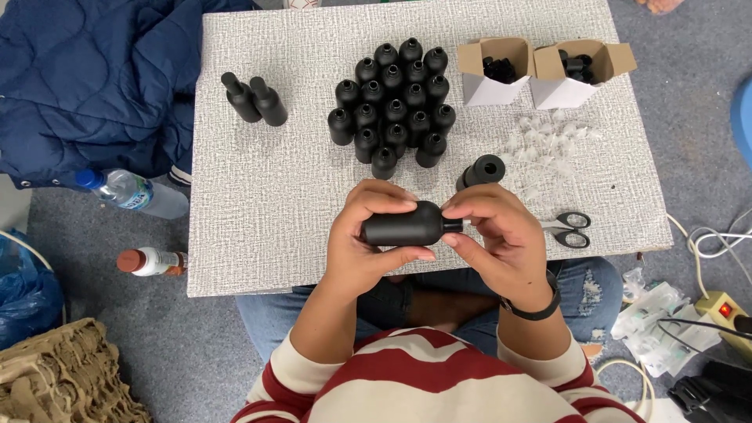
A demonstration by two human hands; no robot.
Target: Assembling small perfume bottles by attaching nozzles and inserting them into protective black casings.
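The neck of the black bottle [407, 225] is hidden under the right hand's fingers [470, 213], so its mouth cannot be made out. The contents of the two cardboard boxes [493, 74] are too dark to tell apart. The blue jacket [86, 78] is cut off by the left edge, and the small clear pieces [548, 141] are too tiny to identify.

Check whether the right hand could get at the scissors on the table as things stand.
Probably yes: the scissors lie just beside the right hand with bare table between, but its fingers are busy at the neck of the black bottle the left hand holds.
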